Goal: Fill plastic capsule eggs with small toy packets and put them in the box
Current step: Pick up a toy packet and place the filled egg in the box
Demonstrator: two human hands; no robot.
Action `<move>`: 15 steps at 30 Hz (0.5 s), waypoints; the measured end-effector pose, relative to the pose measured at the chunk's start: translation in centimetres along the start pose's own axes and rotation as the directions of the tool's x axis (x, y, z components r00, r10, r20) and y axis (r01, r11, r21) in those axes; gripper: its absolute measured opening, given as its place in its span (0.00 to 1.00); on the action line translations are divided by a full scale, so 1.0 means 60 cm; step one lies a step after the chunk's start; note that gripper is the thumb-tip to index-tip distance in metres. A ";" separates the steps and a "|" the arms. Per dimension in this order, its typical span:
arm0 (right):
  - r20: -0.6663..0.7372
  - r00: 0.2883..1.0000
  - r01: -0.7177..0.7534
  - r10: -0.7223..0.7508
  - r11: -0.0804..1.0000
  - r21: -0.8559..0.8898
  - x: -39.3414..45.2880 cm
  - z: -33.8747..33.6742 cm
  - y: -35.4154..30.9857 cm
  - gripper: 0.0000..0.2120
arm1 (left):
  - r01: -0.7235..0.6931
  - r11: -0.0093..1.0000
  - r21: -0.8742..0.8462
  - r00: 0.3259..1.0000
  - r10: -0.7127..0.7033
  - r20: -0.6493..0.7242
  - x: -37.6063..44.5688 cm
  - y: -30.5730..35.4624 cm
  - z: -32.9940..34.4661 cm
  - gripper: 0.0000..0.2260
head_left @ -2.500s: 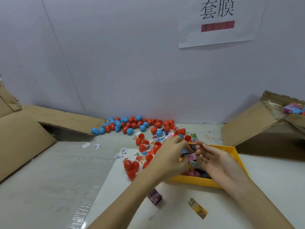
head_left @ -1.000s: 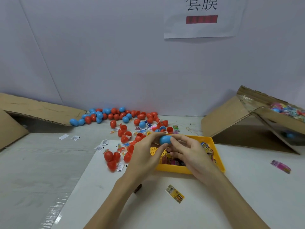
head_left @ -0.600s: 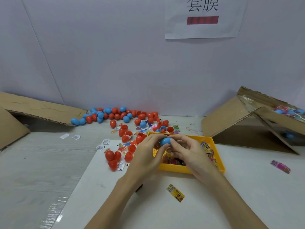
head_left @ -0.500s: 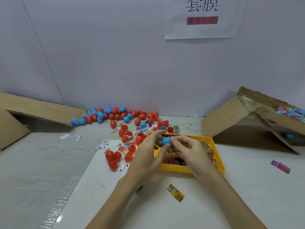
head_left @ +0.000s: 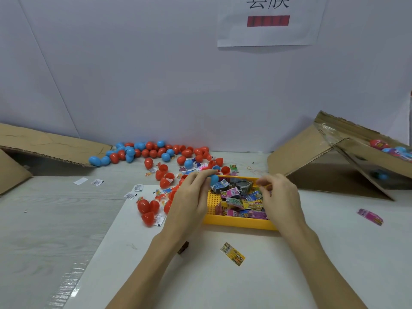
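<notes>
a: what was the left hand (head_left: 189,197) doing?

b: it pinched a blue capsule egg (head_left: 214,179) between thumb and fingertips, at the yellow tray's (head_left: 236,222) ten o'clock corner, just over the rim. most of the egg was hidden by the fingers.

a: and the right hand (head_left: 279,197)?

b: fingers curled together over the tray's two o'clock side, above the toy packets (head_left: 239,198). something thin and yellowish seemed to be nipped at the fingertips, but i couldn't tell what, or whether it was truly held.

a: which step, would you say?

b: my guess: one egg was in hand and a packet was being fetched, or the egg was ready to go across. the next move would call for carrying it to the cardboard box (head_left: 347,157) at two o'clock, where finished eggs (head_left: 392,149) lay, without squeezing the halves apart.

a: how did the egg point?

b: too little showed. its long axis seemed roughly upright, leaning toward one o'clock, but i wouldn't swear to it.

a: further out?

b: loose red and blue eggs (head_left: 151,152) lay at eleven o'clock by the wall, one stray packet (head_left: 233,254) at six.
</notes>
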State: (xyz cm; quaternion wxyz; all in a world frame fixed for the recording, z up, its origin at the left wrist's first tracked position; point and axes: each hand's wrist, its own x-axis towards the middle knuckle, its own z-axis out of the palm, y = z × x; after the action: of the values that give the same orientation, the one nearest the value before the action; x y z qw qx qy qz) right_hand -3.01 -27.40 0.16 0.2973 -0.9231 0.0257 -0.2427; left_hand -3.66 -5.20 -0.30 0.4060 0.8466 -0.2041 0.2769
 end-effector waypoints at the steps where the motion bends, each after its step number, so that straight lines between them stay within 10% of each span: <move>1: 0.027 1.000 -0.014 0.016 0.998 -0.069 0.002 0.000 0.006 0.10 | 0.008 1.000 -0.004 1.000 -0.008 -0.003 0.000 -0.001 0.001 0.17; 9: 0.176 0.981 -0.036 0.083 0.966 -0.255 0.009 0.003 0.017 0.13 | 0.000 1.000 0.027 1.000 -0.001 0.020 -0.001 -0.002 0.004 0.13; 15: 0.085 0.995 -0.042 0.047 0.998 -0.050 0.008 0.002 0.020 0.07 | -0.012 0.999 0.036 0.999 0.010 0.032 -0.001 0.003 0.001 0.13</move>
State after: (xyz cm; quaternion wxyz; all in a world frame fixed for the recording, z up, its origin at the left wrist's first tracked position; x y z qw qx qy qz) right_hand -2.43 -28.40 -0.38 0.2809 -0.9389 0.0392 -0.1952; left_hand -3.74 -5.36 -0.28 0.3856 0.8571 -0.2102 0.2692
